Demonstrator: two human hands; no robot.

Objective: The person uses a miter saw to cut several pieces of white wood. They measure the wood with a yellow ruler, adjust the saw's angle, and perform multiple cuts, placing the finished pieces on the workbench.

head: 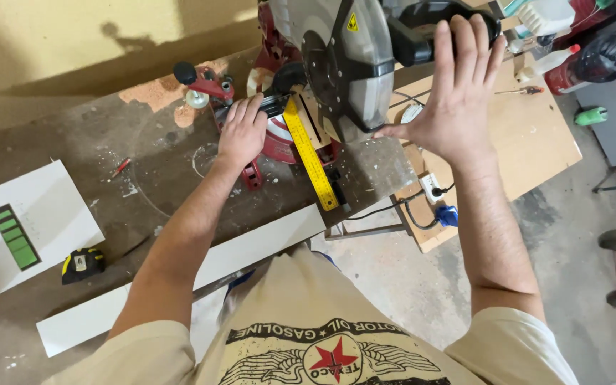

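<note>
The left hand lies flat, fingers pressed together, on the red metal base of the mitre saw, just left of a yellow ruler whose long axis runs from far left to near right; the right hand reaches up with fingers spread, palm against the saw's black handle, not closed on it; the grey blade guard is rounded and glossy; the bench is dusty, rough.
</note>
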